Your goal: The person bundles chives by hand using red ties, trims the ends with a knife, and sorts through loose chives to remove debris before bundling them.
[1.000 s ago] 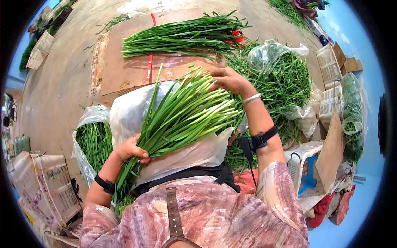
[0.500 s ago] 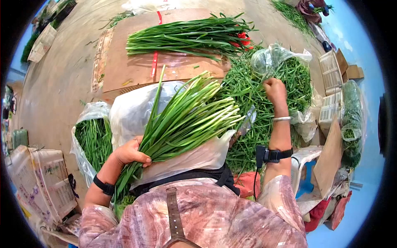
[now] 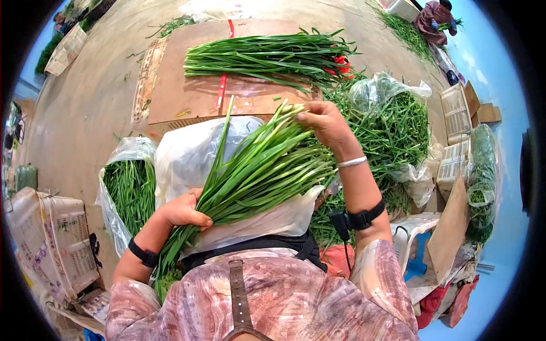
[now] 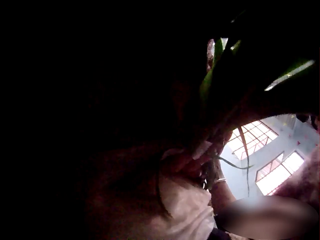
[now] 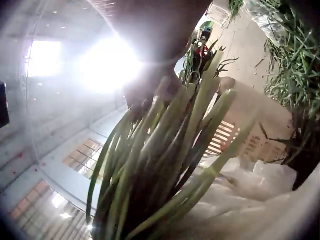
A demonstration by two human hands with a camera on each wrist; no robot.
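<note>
In the head view the left hand grips a bundle of long green stalks near its leafy lower end, thumb across it. The bundle slants up to the right over a white plastic sheet. At its pale upper end the right hand pinches stalk tips between thumb and fingers. The right wrist view shows pale stalk ends close up below the dark right hand. Most of the left wrist view is dark, and the grip cannot be made out there.
Another green bundle with a red tie lies on a cardboard-topped crate. A loose heap of greens is at the right, a plastic bag of greens at the left. Crates stand at both sides; a person is far back.
The right hand went out to the heap on the right with curled fingers, then came back left to the bundle's upper end. The left hand keeps its grip.
</note>
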